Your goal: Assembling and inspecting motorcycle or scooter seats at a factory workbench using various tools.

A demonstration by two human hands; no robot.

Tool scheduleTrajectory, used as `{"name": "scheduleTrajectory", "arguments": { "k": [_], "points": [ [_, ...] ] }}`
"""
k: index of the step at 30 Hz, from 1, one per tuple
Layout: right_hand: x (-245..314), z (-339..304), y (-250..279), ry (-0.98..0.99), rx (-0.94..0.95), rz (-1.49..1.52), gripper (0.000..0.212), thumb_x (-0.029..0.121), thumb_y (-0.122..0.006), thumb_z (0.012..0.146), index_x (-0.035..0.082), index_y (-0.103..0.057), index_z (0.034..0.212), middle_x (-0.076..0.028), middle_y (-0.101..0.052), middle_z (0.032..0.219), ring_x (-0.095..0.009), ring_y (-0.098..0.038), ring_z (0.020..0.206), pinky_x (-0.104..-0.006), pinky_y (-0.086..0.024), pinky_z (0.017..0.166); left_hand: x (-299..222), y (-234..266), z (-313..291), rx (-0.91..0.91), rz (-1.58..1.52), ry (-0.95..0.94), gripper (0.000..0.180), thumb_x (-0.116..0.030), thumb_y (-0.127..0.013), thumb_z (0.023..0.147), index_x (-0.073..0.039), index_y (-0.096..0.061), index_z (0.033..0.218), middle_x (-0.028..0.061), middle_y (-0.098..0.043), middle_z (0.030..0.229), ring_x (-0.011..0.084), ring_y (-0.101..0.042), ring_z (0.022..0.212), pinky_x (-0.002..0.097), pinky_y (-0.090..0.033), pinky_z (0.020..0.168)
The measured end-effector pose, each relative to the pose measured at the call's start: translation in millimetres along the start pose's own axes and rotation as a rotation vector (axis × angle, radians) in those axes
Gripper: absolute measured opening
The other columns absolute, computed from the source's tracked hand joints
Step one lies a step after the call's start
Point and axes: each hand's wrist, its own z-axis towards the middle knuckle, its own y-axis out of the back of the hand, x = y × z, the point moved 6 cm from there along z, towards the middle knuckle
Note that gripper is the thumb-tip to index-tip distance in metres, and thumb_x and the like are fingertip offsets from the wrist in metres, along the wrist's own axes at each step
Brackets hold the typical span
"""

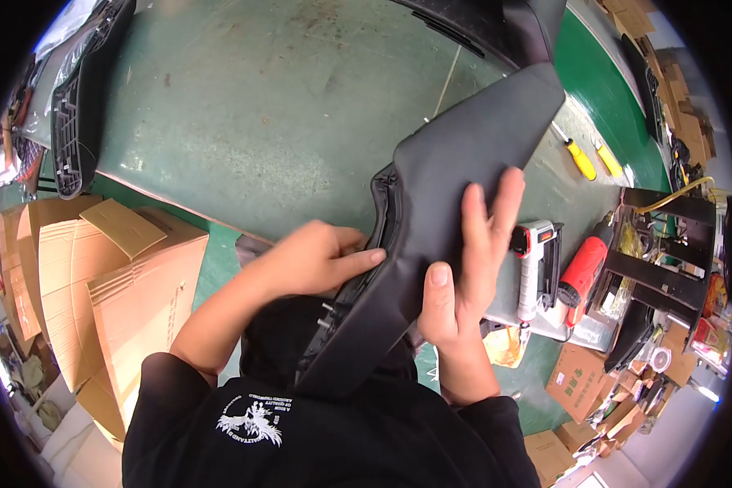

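Note:
A long, angular black panel covered in leather-like material [472, 154] slants across the middle, its lower end against my black shirt. My left hand [317, 256] grips its left edge, thumb on top and fingers curled partly out of sight. Along that edge the cover folds over, and metal studs [325, 321] stick out lower down. My right hand [472, 260] rests on the panel's right side with its fingers spread and stretched out. To the right of that hand lie a silver and black staple gun [537, 268] and a red heat gun [584, 272].
The panel is over a worn green-grey worktable [252, 106]. A yellow-handled screwdriver [580, 160] and another yellow-handled tool [608, 161] lie at right. More black parts [533, 28] sit at the far edge; a ribbed black part [73, 130] is far left. Cardboard boxes [150, 301] stand left.

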Motion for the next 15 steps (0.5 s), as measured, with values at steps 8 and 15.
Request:
{"name": "scheduleTrajectory", "arguments": {
  "k": [8,15],
  "points": [
    [6,6,-16,0.057,0.018,-0.096,0.058,0.020,-0.053,0.100,-0.006,-0.046,0.151,-0.037,-0.024,0.164,-0.062,-0.012,0.151,-0.0676,-0.004,0.122,-100,21,-56,-0.139,-0.092,-0.246,0.031,-0.026,-0.057,0.108,0.001,-0.063,0.120,0.0120,-0.066,0.099,0.0170,-0.064,0.092,0.0335,-0.051,0.081],
    [11,31,-35,0.037,0.090,0.159,0.066,0.015,-0.068,0.094,-0.006,-0.044,0.151,-0.033,-0.027,0.164,-0.053,-0.023,0.153,-0.0596,-0.018,0.124,-76,33,-78,-0.442,-0.302,-0.280,0.027,-0.019,-0.048,0.112,0.002,-0.062,0.120,0.0014,-0.066,0.104,0.0077,-0.057,0.095,0.0258,-0.048,0.085]
  ]
}}
